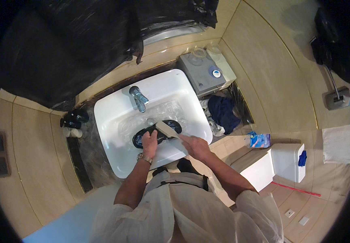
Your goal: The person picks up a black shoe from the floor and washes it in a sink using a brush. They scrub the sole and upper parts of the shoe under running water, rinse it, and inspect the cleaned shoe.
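A white washbasin (109, 106) holds rippling water. Inside it a black slipper (161, 138) lies at a slant, apparently sole side or footbed up; I cannot tell which. My left hand (149, 144), with a metal-band watch at the wrist, grips the slipper near its middle. A pale scrub brush (168, 130) is in my right hand (196, 148), held by its handle. The brush head rests against the slipper, just right of my left fingers. Beyond both hands stands a chrome tap (139, 98) with its spout over the basin. The brush's bristles are hidden.
Right of the basin are a grey box (200, 74) and crumpled dark blue cloth (223, 111). Dark bottles (73, 118) and a white jar (72, 132) stand left. Black plastic sheeting (71, 45) hangs beyond. A white toilet (257, 170) and a blue packet (259, 140) are at right.
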`<state>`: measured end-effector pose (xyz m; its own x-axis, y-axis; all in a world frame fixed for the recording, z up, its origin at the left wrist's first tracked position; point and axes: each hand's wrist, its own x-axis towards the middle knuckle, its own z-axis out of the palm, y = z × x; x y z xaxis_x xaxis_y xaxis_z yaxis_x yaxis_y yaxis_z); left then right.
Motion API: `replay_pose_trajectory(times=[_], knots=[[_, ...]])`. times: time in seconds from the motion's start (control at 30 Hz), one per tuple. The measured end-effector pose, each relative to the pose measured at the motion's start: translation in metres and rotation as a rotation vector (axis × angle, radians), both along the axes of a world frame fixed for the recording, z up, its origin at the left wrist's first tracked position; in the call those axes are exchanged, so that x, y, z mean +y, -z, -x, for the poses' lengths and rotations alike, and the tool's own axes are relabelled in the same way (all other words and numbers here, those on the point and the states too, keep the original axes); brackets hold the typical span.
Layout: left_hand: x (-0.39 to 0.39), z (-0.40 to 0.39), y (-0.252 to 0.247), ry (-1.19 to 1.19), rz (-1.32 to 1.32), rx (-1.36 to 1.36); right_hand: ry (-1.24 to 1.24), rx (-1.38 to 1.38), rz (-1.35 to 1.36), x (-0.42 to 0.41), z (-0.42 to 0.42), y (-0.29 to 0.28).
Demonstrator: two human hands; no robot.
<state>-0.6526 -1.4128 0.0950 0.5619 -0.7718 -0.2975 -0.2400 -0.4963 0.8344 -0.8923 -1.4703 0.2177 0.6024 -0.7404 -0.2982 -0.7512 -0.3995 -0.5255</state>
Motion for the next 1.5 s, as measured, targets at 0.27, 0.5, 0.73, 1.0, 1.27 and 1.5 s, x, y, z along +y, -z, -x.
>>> replay_pose_trajectory(times=[0.27, 0.5, 0.73, 1.0, 1.27, 1.5], knots=[[0.001, 0.000, -0.006, 0.046, 0.017, -0.051, 0.031, -0.241, 0.095, 0.013, -0.011, 0.030], [0.009, -0.029, 0.003, -0.072, -0.007, -0.120, 0.051, -0.023, -0.069, 0.023, 0.022, -0.010], [0.009, -0.032, 0.001, 0.074, -0.092, -0.085, 0.101, -0.225, 0.005, 0.043, -0.015, 0.011], [0.022, -0.048, -0.001, 0.021, -0.060, -0.058, 0.060, -0.264, 0.002, 0.046, -0.007, 0.007], [0.013, -0.025, -0.009, 0.003, -0.046, -0.066, 0.159, -0.249, -0.017, 0.069, -0.039, 0.012], [0.006, -0.046, 0.044, -0.034, 0.084, 0.020, 0.197, -0.322, 0.147, 0.039, -0.072, 0.047]])
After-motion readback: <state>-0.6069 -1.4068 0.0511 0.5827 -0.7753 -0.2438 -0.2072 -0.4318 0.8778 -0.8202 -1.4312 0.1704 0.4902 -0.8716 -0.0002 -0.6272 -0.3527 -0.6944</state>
